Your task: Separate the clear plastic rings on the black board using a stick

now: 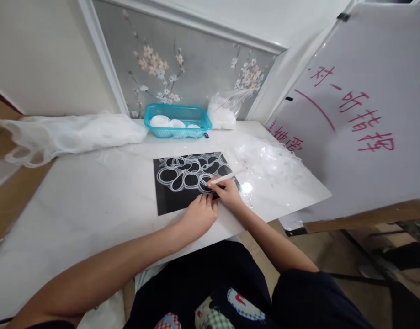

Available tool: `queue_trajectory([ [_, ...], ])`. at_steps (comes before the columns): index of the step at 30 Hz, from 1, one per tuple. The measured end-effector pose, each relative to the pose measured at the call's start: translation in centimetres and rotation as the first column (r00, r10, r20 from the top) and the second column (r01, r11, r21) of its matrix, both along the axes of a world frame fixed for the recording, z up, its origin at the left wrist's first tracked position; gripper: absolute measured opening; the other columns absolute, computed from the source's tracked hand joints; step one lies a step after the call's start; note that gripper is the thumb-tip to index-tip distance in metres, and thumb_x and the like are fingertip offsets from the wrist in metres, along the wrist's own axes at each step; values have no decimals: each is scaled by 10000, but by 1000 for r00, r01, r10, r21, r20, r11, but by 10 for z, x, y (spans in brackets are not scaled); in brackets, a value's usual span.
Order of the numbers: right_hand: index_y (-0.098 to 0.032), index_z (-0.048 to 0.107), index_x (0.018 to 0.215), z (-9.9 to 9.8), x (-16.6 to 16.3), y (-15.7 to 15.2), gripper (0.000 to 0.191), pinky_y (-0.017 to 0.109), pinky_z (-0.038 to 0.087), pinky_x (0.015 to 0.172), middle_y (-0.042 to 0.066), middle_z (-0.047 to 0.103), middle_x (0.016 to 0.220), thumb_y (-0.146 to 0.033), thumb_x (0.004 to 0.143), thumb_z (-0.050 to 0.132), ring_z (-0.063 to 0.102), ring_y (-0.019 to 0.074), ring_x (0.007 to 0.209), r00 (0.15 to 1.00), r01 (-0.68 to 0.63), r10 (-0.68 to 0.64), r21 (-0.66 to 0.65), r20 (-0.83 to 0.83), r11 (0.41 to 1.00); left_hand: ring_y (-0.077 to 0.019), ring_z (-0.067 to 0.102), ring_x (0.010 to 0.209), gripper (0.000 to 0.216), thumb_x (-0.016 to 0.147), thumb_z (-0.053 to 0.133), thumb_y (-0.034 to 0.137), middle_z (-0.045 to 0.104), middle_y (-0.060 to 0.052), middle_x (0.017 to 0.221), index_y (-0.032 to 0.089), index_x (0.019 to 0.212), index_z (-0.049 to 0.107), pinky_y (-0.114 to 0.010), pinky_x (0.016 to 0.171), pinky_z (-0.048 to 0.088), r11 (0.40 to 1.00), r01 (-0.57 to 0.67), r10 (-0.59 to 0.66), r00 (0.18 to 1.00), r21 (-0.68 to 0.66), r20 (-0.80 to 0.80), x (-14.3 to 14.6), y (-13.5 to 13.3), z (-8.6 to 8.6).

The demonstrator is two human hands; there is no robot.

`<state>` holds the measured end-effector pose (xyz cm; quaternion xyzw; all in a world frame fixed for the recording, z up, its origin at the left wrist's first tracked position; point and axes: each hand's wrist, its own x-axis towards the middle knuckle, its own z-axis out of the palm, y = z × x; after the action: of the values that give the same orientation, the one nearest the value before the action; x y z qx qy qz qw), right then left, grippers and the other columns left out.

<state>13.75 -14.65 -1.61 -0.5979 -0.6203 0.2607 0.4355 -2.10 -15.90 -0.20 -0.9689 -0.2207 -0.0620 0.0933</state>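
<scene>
A black sheet (168, 201) lies on the white table, its upper part covered with overlapping white ring shapes (191, 179). My right hand (227, 192) is closed on a slim white stick-like tool (225, 177); the tool's lower end meets the rings near the sheet's right side. Whether it is a pen or tweezers is too small to tell. My left hand (200, 214) rests palm down on the sheet's near edge, fingers extended and close beside the right hand. Its fingertips are partly hidden.
Behind the sheet stands a blue plastic basket (178, 132) with several white round items. A clear bag (225, 114) of white material is beside it. White ring-like netting (86, 132) lies left; clear plastic (271, 160) spreads right. A whiteboard (367, 91) borders the table's right.
</scene>
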Motion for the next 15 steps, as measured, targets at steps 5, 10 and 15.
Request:
queue_trajectory([
  [5, -222, 736, 735, 3, 7, 3, 222, 322, 543, 682, 57, 779, 852, -386, 847, 637, 715, 222, 743, 999, -36, 36, 5, -27, 999, -329, 689, 1143, 371, 935, 455, 48, 689, -286, 1219, -32, 1240, 652, -428, 1007, 524, 999, -53, 54, 997, 5, -50, -2, -3, 4],
  [10, -211, 731, 745, 1, 6, 0, 221, 318, 542, 669, 58, 770, 805, -379, 848, 631, 718, 223, 734, 999, -30, 30, 12, -30, 999, -351, 681, 1161, 378, 928, 477, 51, 679, -296, 1232, -36, 1251, 653, -441, 1022, 519, 995, -96, 96, 994, 6, -44, -1, -5, 4],
  [15, -213, 734, 768, 0, 7, 0, 213, 326, 550, 673, 55, 774, 797, -398, 831, 648, 722, 224, 712, 999, -5, 5, -3, -47, 1000, -376, 669, 1175, 372, 960, 485, 111, 654, -324, 1255, -42, 1262, 640, -466, 1036, 498, 992, -120, 120, 993, -30, 2, 0, -4, 0],
])
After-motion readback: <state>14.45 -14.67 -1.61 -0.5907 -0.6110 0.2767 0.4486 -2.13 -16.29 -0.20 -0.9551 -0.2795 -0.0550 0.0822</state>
